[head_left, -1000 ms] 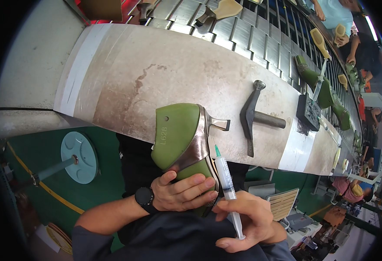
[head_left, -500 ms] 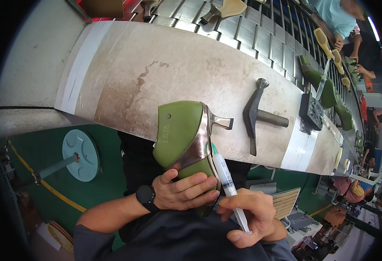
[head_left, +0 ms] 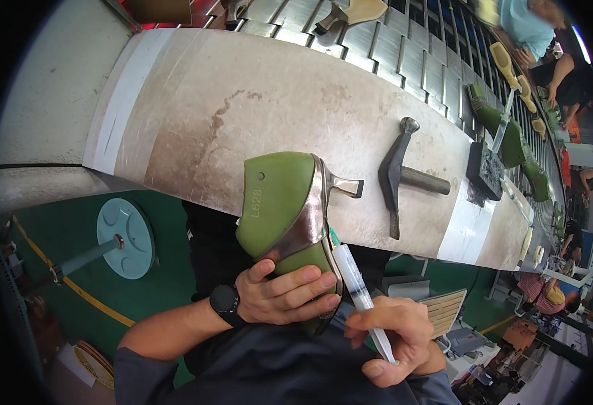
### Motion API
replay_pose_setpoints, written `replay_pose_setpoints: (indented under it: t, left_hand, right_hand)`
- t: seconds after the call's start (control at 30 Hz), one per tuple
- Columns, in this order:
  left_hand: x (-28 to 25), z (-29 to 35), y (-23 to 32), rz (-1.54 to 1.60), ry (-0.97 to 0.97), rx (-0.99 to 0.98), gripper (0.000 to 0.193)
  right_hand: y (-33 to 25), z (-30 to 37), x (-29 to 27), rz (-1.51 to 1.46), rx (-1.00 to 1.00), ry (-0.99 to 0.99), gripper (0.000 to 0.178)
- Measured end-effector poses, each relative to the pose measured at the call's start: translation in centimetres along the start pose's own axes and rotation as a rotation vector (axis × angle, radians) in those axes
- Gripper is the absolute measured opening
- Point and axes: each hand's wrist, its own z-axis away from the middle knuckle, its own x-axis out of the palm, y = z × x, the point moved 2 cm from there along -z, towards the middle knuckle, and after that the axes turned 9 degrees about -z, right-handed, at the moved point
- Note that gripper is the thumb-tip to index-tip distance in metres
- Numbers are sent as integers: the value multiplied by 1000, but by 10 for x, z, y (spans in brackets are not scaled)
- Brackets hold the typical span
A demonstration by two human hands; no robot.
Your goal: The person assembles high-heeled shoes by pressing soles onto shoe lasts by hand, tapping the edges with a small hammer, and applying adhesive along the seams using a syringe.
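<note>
My left hand (head_left: 286, 293) wraps round a shoe (head_left: 306, 223) with a dark metallic upper and heel, mounted on a green shoe last (head_left: 274, 189). The heel points right, over the table's near edge. In my right hand (head_left: 398, 334) is a clear syringe (head_left: 357, 287) with a green tip, its fingers closed round the plunger end. That tip touches or nearly touches the seam along the sole, just below the heel. To the right of the shoe lies a hammer (head_left: 394, 179) with a wooden handle.
The worktable (head_left: 195, 101) has a stained, pale top. Near its right end sits a black block (head_left: 485, 170) with syringes by it. Beyond runs a slatted metal conveyor (head_left: 384, 44) carrying green lasts (head_left: 509, 138). A pale blue round stool (head_left: 124, 239) stands at left. Other people work at far right.
The syringe and my right hand have shifted slightly right and down along the sole's edge. My left hand keeps its hold on the shoe, which has hardly moved.
</note>
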Motion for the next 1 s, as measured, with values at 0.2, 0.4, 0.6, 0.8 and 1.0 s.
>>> replay_pose_setpoints:
  t: [0.2, 0.4, 0.6, 0.8, 1.0]
  left_hand:
    - [-1, 0, 0, -6, -9, 4, 42]
    - [-3, 1, 0, 1, -7, -10, 42]
    - [-1, -1, -1, -21, 11, 2, 43]
    - [-3, 12, 0, 21, -57, 20, 45]
    - [-3, 16, 5, -64, -22, 70, 69]
  right_hand:
    - [-3, 4, -3, -17, 4, -14, 48]
    - [-5, 9, -4, -7, 67, -41, 56]
    - [-10, 9, -5, -32, 55, -40, 59]
    - [-28, 17, -21, -69, -69, 59, 66]
    - [-25, 29, -141, -117, -134, 936, 52]
